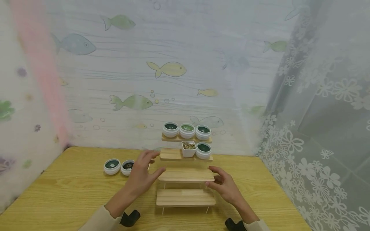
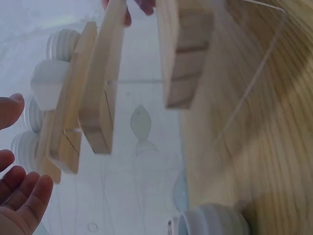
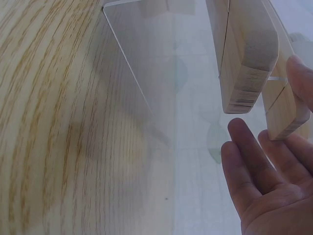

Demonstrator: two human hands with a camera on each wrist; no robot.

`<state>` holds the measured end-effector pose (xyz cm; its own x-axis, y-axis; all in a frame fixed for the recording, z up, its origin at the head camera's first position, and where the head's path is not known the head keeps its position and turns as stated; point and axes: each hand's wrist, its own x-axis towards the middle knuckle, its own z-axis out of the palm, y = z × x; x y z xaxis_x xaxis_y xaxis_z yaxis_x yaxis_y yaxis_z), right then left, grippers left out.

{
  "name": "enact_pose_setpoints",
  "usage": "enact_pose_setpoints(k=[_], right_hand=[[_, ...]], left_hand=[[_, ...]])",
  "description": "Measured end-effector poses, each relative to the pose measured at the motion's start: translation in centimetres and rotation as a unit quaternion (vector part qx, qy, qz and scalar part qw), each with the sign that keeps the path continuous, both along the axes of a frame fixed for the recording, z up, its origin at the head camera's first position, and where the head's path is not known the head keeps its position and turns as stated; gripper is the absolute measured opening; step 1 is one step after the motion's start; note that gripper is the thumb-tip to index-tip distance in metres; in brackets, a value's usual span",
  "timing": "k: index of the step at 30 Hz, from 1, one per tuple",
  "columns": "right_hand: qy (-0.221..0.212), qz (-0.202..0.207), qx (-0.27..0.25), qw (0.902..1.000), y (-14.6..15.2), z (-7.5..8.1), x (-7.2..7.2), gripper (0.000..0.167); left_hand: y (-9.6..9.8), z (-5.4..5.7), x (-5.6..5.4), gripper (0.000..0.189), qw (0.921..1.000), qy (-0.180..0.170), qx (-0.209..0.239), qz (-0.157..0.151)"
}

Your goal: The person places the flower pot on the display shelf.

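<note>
A tiered wooden display stand (image 1: 186, 200) with clear supports stands in the middle. My right hand (image 1: 228, 189) has thumb and fingers on either side of the right end of the second board from the bottom (image 1: 186, 175); its thumb overlaps that board in the right wrist view. The left hand (image 1: 141, 176) is beside the stand's left ends, fingers spread and nothing held. On the top board (image 1: 186, 139) sit several round white jars with dark or green contents, one a green jar (image 1: 187, 130). Below it are a square white cup (image 1: 189, 150) of brownish bits and a round jar (image 1: 203, 150).
Left of the stand, a white jar with green contents (image 1: 111, 166) and one with dark contents (image 1: 126, 167) sit on the wooden table (image 1: 72, 192). Another white object there is mostly behind my left hand. A fish-patterned curtain (image 1: 167, 38) hangs behind; a flowered sheet (image 1: 318, 154) hangs at right.
</note>
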<state>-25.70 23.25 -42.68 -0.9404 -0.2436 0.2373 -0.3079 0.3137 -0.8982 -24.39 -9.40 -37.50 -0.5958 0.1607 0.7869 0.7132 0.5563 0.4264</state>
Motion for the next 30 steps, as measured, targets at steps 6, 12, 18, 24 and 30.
enact_pose_setpoints(k=[6,12,18,24,30], right_hand=[[-0.004,-0.005,0.008,1.0000,0.1,0.1,-0.1,0.060],[-0.006,-0.002,0.006,1.0000,0.0,0.1,-0.1,0.059],[-0.007,-0.002,0.005,1.0000,0.0,0.2,-0.1,0.060],[0.000,0.003,0.005,1.0000,0.1,0.0,0.0,0.061],[-0.002,0.005,0.002,1.0000,0.1,0.0,-0.1,0.061]], left_hand=[[-1.6,-1.1,0.2,0.052,0.9989,-0.025,-0.014,0.036],[-3.2,-2.7,0.0,0.051,0.9963,-0.056,-0.032,0.056],[-4.6,-4.1,-0.4,0.051,0.9920,-0.083,-0.057,0.076],[-5.2,-4.9,-0.5,0.056,0.9868,-0.125,-0.071,0.075],[-5.6,-5.2,-0.7,0.057,0.9822,-0.146,-0.085,0.083]])
